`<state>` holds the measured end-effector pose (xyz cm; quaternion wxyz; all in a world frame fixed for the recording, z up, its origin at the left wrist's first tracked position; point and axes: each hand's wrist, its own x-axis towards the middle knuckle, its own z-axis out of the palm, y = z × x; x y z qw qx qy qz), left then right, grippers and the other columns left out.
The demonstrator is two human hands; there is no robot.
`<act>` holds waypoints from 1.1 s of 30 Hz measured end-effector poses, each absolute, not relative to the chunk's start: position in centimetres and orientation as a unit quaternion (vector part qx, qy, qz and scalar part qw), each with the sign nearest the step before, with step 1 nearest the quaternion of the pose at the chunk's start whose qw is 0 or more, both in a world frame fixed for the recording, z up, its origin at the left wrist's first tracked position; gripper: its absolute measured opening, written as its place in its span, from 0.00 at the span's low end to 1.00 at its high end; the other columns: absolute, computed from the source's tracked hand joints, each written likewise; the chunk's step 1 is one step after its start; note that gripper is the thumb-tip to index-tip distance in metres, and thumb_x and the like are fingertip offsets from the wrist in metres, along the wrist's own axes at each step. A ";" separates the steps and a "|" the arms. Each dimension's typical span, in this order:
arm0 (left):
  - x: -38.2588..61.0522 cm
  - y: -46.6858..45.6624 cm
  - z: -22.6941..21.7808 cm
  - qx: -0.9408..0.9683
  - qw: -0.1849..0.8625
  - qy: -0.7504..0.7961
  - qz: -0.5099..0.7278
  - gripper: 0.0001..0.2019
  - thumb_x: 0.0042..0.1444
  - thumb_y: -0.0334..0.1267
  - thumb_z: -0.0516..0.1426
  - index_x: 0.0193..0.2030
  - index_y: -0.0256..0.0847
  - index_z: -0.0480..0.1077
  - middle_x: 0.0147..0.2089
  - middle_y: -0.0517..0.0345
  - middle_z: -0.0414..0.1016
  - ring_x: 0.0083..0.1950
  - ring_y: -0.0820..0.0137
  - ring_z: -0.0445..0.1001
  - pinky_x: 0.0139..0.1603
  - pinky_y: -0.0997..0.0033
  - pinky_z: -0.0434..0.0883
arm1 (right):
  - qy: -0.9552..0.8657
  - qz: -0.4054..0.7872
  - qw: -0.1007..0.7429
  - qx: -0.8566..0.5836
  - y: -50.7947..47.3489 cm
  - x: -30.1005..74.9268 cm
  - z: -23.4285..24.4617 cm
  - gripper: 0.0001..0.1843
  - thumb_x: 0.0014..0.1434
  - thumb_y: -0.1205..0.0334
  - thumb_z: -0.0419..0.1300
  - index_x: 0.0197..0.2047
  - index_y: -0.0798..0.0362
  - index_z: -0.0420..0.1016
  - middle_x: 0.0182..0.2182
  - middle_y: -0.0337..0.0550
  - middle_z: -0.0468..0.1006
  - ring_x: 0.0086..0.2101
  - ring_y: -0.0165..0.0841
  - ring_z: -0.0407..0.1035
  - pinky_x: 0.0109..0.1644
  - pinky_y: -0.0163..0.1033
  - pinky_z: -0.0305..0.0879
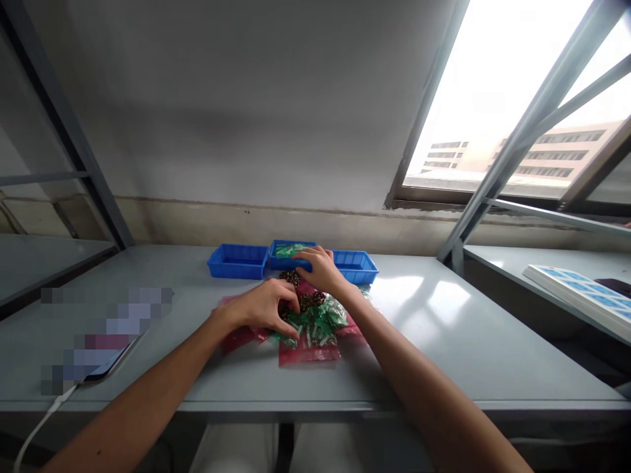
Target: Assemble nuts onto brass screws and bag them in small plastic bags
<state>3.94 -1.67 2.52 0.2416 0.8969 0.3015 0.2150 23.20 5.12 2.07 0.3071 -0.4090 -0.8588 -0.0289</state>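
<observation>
My left hand is over the left part of a pile on the table, its fingers curved and the thumb apart, with nothing visible in its grip. Small green pieces, perhaps in clear wrapping, lie on pink-red plastic bags below it. Behind them is a heap of small dark brown, shiny parts. My right hand reaches over the front edge of the middle blue bin, thumb and fingers apart. That bin holds more green pieces.
An apparently bare blue bin stands left of the middle one, another blue bin to its right. A pixelated flat device with a white cable lies on the left of the grey table. Metal frame posts flank the table.
</observation>
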 end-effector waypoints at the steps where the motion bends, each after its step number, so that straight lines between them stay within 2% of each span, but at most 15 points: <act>1: 4.0 -1.7 2.5 0.898 0.250 0.300 0.204 0.22 0.35 0.52 0.71 0.36 0.41 0.79 0.37 0.55 0.74 0.38 0.66 0.72 0.36 0.71 0.66 | -0.865 -0.037 0.301 -0.399 5.1 22.9 2.0 0.16 0.60 0.62 0.61 0.51 0.47 0.77 0.51 0.44 0.78 0.52 0.43 0.66 0.56 0.49 0.53; 5: 4.0 -2.0 2.8 0.899 0.265 0.309 0.162 0.26 0.32 0.50 0.72 0.39 0.42 0.78 0.41 0.55 0.74 0.41 0.64 0.72 0.38 0.70 0.66 | -0.882 -0.059 0.249 -0.395 5.6 21.4 2.1 0.19 0.64 0.52 0.58 0.56 0.47 0.74 0.54 0.49 0.75 0.55 0.46 0.64 0.59 0.53 0.49; 8: 4.0 -2.1 3.1 0.905 0.246 0.316 0.141 0.26 0.31 0.50 0.72 0.40 0.43 0.78 0.42 0.55 0.74 0.43 0.62 0.71 0.40 0.69 0.66 | -0.878 -0.058 0.230 -0.416 6.2 20.6 1.8 0.21 0.65 0.48 0.56 0.57 0.49 0.73 0.53 0.51 0.76 0.54 0.48 0.63 0.59 0.56 0.46; 14: 3.9 -2.0 3.0 0.909 0.241 0.311 0.141 0.25 0.31 0.50 0.72 0.38 0.42 0.78 0.39 0.55 0.75 0.42 0.62 0.71 0.37 0.69 0.65 | -0.862 -0.048 0.291 -0.411 6.4 21.0 1.4 0.20 0.66 0.49 0.56 0.56 0.48 0.73 0.48 0.48 0.79 0.53 0.45 0.64 0.58 0.51 0.46; 19: 3.8 -2.1 2.7 0.899 0.262 0.304 0.176 0.16 0.38 0.42 0.69 0.35 0.41 0.79 0.36 0.56 0.76 0.37 0.65 0.72 0.37 0.70 0.65 | -0.839 -0.041 0.343 -0.421 5.5 22.2 2.0 0.16 0.66 0.50 0.56 0.53 0.46 0.75 0.47 0.46 0.79 0.50 0.43 0.66 0.57 0.49 0.48; 22: 3.8 -2.1 2.8 0.894 0.251 0.304 0.211 0.06 0.44 0.38 0.64 0.31 0.41 0.78 0.32 0.56 0.76 0.35 0.67 0.72 0.37 0.70 0.65 | -0.829 -0.037 0.365 -0.422 4.8 23.0 2.2 0.14 0.66 0.52 0.56 0.50 0.47 0.76 0.46 0.45 0.79 0.49 0.42 0.66 0.56 0.47 0.50; 24: 3.8 -1.8 2.9 0.882 0.242 0.322 0.246 0.05 0.48 0.38 0.61 0.27 0.40 0.77 0.29 0.57 0.75 0.34 0.68 0.70 0.36 0.70 0.65 | -0.818 -0.038 0.388 -0.423 4.3 23.4 2.2 0.13 0.66 0.54 0.57 0.49 0.47 0.77 0.47 0.45 0.78 0.49 0.42 0.65 0.55 0.46 0.52; 28: 3.2 -0.5 2.8 0.804 0.230 0.421 0.351 0.12 0.52 0.41 0.58 0.22 0.40 0.73 0.23 0.60 0.70 0.27 0.71 0.65 0.29 0.71 0.61 | -0.791 -0.032 0.435 -0.428 3.7 23.9 2.2 0.11 0.65 0.57 0.57 0.45 0.48 0.79 0.46 0.46 0.77 0.49 0.42 0.65 0.54 0.46 0.55; 31: 2.4 0.8 2.5 0.728 0.298 0.460 0.412 0.16 0.53 0.49 0.57 0.23 0.39 0.72 0.21 0.62 0.66 0.25 0.72 0.62 0.27 0.73 0.59 | -0.786 -0.003 0.461 -0.411 3.5 24.0 2.3 0.11 0.64 0.59 0.57 0.44 0.49 0.80 0.42 0.46 0.78 0.46 0.41 0.66 0.53 0.45 0.58; 33: 2.0 1.5 2.2 0.678 0.346 0.451 0.467 0.18 0.53 0.53 0.58 0.26 0.39 0.72 0.23 0.61 0.68 0.27 0.72 0.64 0.29 0.73 0.61 | -0.792 0.017 0.469 -0.391 3.3 23.9 2.4 0.10 0.63 0.60 0.57 0.42 0.49 0.80 0.39 0.46 0.78 0.44 0.41 0.66 0.52 0.45 0.60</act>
